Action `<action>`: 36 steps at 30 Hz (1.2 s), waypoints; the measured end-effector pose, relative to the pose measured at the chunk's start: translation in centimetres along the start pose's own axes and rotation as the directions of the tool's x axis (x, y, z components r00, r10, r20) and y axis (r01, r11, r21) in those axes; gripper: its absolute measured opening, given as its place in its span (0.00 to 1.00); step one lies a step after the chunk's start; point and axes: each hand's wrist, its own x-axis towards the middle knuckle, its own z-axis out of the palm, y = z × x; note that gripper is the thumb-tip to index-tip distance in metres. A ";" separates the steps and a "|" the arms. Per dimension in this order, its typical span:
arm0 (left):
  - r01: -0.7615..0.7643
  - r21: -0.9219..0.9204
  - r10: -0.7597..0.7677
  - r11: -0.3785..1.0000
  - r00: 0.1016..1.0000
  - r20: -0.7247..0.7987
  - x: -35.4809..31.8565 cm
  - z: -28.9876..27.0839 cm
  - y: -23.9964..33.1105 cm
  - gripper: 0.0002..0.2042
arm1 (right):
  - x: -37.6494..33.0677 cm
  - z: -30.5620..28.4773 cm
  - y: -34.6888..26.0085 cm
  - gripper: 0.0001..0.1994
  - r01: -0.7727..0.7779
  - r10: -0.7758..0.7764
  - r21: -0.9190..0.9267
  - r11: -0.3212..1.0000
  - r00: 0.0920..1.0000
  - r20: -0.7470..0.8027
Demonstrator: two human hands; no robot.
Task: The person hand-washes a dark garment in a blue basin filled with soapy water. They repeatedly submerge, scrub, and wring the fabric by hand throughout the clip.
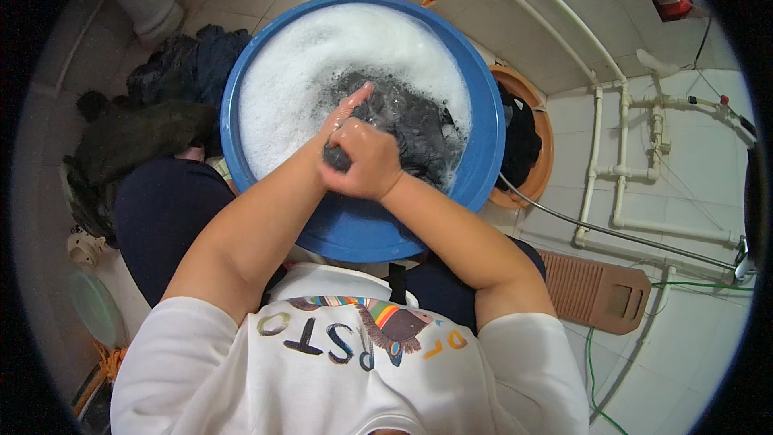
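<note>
White short-sleeved printed shirt [346, 370], seemingly navy trousers [165, 209].

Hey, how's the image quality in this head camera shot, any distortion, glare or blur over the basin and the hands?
Head view: strong fisheye bending, the white pipes curve and black corners ring the picture; lighting is even and soft, with only mild shine on the blue basin rim; foam is bright but keeps texture; the left hand and right hand look sharp on the dark garment, no clear motion blur.
</note>
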 end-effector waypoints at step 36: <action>0.035 -0.195 -0.063 0.980 0.988 -0.139 -0.1 1.2 1.7 0.18 | -0.3 -0.9 4.9 0.16 -0.324 0.323 0.040 0.945 0.946 0.030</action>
